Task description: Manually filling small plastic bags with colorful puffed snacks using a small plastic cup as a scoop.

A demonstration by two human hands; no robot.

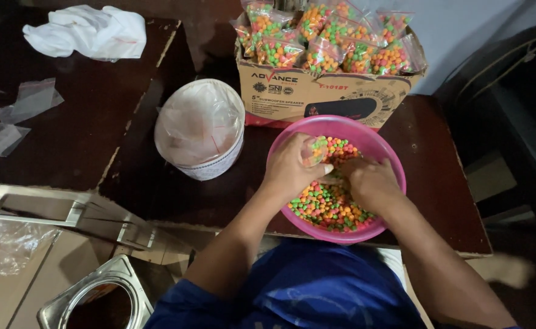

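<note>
**Head view: both hands in the candy bowl**

The head view looked down on a dark worktop [97,122] with a pink bowl [396,176] at its near edge, holding small orange, green and pink candies [329,204]. Both hands were inside the bowl. The left hand [292,164] was closed around a small clear bag [315,151] partly filled with candies, gripping it above the pile. The right hand [371,183] lay palm down on the candies just beside the left, fingers curled into the pile; whether it gripped anything could not be told.

Just beyond the bowl stood a cardboard box [323,91] heaped with filled candy bags [329,36]. Left of the bowl, near the box, sat a round white tub [201,131] covered by clear plastic. A crumpled white cloth [88,30] lay at the far left, with empty clear bags [30,100] near the left edge. A square metal tin [97,298] with a round opening stood at the near left, below the worktop.
</note>
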